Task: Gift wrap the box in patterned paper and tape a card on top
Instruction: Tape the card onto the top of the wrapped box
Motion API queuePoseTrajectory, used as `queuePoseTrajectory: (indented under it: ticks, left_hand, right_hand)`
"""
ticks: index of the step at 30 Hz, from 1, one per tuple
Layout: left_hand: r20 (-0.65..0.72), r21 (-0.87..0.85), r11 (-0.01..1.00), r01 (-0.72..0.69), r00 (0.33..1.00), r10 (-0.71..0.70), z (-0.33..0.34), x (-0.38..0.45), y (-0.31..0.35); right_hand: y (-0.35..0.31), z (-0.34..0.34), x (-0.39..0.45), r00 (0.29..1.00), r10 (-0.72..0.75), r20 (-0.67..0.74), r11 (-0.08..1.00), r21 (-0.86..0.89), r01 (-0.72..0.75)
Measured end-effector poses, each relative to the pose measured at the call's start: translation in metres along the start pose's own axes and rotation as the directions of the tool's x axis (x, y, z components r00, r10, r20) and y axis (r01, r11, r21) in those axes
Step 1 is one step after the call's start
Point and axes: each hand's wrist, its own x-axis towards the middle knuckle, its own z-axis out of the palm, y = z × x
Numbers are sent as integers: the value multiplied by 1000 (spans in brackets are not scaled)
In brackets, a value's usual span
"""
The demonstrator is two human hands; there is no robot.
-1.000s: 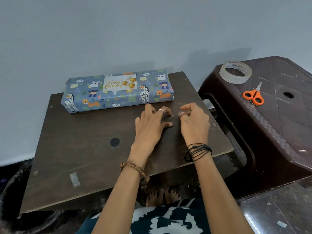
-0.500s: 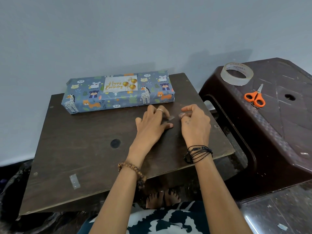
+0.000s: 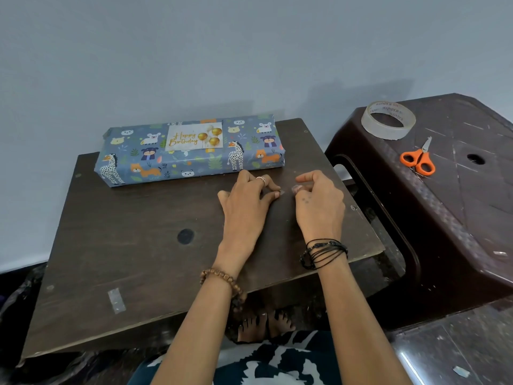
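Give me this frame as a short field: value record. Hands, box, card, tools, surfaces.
left hand: on the wooden board, fingertips at a small tape piece
right hand: fingers curled, thumb beside the same tape piece; grip unclear
gift box: wrapped in animal-print paper, at the board's far edge
card: "Happy Birthday", flat on top of the box
tape roll: on the plastic stool
scissors: orange handles, on the stool, nearer than the roll
stray tape strip: stuck on the board's near left
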Motion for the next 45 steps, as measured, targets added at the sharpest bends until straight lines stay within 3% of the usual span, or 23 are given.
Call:
queuePoseTrajectory:
  ticks: [6, 10, 17, 22, 26, 34, 40, 45]
  left_hand:
    - [-80, 129, 990, -55, 995, 65, 7, 0, 9]
    - [-57, 146, 988, -40, 997, 48, 12, 1, 9]
    - [166, -114, 990, 86, 984, -67, -2, 7, 4]
    - [219, -267, 950, 164, 970, -106, -11, 5, 0]
    - [239, -385, 887, 254, 956, -170, -14, 3, -1]
    - [192, -687, 681, 253, 967, -166, -43, -2, 1]
    - [62, -641, 706, 302, 937, -345, -62, -19, -20]
    - [-104, -343, 863, 371, 898, -427, -92, -57, -42]
  right_hand:
    - [2, 1, 1, 1000, -1, -6, 1000, 11, 1]
    - [4, -1, 2, 1000, -14, 2, 1000, -1, 14]
    - [7, 4, 9, 1000, -21, 18, 993, 120, 19]
    - [1, 4, 7, 965, -179, 190, 967, 214, 138]
    - [-5, 6, 4, 918, -225, 326, 958, 244, 148]
    - [-17, 17, -7, 967, -226, 115, 920, 353, 173]
    - [-35, 25, -25, 958, -221, 183, 809, 583, 75]
    - [-48, 44, -45, 907, -319, 276, 835, 535, 130]
